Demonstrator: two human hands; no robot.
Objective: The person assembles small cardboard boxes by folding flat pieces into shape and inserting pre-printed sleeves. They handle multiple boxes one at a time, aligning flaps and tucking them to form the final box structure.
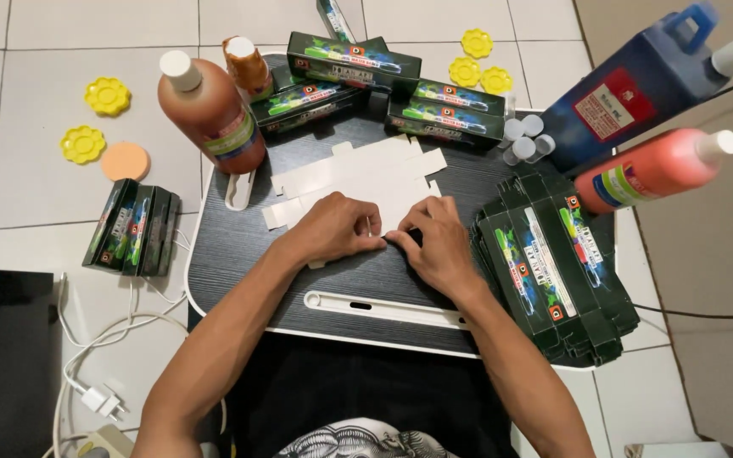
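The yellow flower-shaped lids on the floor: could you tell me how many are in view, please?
5. Two lie left of the tray, the upper left lid and the lower left lid. Three sit beyond the boxes: far lid, middle lid, right lid. Others may be hidden.

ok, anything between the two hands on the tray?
Head view: only the flat white carton blank both press on; left hand and right hand nearly touch.

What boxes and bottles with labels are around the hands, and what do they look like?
Flat white box blank: under both hands.
Flat dark green boxes: stacked at right.
Folded green boxes: far edge.
Brown bottle: left, green label.
Blue jug: right, red label.
Orange-red bottle: right, lying tilted.
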